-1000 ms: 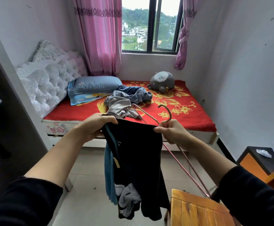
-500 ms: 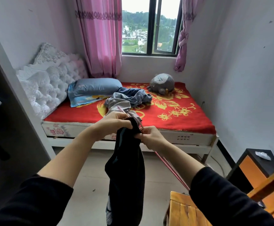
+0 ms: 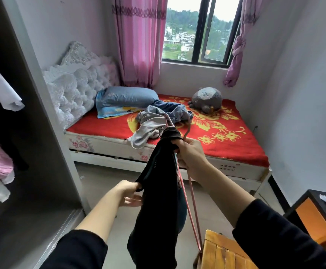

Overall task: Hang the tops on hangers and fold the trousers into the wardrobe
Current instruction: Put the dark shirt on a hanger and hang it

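Observation:
A black top (image 3: 158, 193) hangs bunched in front of me, its collar pulled over one end of a pink wire hanger (image 3: 192, 216). My right hand (image 3: 190, 152) grips the collar and the hanger near its hook, held high. My left hand (image 3: 128, 194) is lower and pinches the top's left edge. The hanger's long bars run down to the right, tilted. A heap of grey and blue clothes (image 3: 162, 119) lies on the bed's red blanket (image 3: 226, 136). The open wardrobe (image 3: 8, 152) stands at the left with hung garments inside.
A wooden chair (image 3: 222, 253) is right below my right arm. An orange and black cabinet (image 3: 317, 214) stands at the right wall. A blue pillow (image 3: 125, 98) and a grey plush toy (image 3: 206, 99) lie on the bed. Bare floor lies between me and the bed.
My left hand has let go of the collar and dropped down to pinch the top's left edge. My right hand stays up with the collar and hanger. The view has swung slightly left.

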Tool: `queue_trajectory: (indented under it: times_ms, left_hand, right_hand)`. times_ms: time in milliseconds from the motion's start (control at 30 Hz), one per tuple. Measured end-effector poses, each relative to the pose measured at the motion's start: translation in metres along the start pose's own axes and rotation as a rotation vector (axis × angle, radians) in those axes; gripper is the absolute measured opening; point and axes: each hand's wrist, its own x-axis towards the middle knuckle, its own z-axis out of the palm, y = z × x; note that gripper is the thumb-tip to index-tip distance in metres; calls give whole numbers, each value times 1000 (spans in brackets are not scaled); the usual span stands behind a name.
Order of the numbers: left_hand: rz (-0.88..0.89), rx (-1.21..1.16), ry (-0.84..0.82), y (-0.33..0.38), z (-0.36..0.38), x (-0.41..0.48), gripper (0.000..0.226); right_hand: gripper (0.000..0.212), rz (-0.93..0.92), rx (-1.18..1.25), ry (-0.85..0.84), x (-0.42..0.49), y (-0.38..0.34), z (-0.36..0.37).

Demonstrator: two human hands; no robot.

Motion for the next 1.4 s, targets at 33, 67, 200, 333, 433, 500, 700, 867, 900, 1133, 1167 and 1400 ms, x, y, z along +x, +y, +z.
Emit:
queue_trajectory:
  times_ms: [33,67,200,333,433,500,700,867,900,1133,1167,1400]
  left_hand:
    - [-27,-51,-31,0,1,1,24]
    - [-49,-114,-68,1,4,4,26]
    - [-6,-476,-58,12,25,11,14]
    - [117,-816,120,38,25,26,38]
    - [145,-950,202,67,17,17,47]
    - [182,-980,182,86,19,6,49]
    - [361,-579,-26,122,43,-29,27]
    - [369,-385,39,131,61,-35,34]
    - [388,-364,55,129,63,-34,34]
    - [410,-207,56,126,51,-41,28]
    - [414,-223,43,128,47,-45,26]
    - [458,-269,81,146,10,-69,14]
  right_hand:
    - [29,11,9,11,0,0,-3]
    - [29,18,15,18,0,-1,-6]
    - [27,12,4,44,-2,-5,-20]
    - [27,-53,-5,152,-1,-4,-50]
    - [24,-51,-87,285,3,11,-79]
    - [27,-8,-151,349,6,27,-96]
    - [21,-9,-259,347,9,37,-121]
    - [23,-156,36,246,10,-23,-109]
    - [29,-161,136,212,9,-34,-104]
    - [51,-251,475,190,7,-49,-60]
    - [52,-231,500,189,7,-42,-55]
    - [54,16,304,132,-3,30,-31]
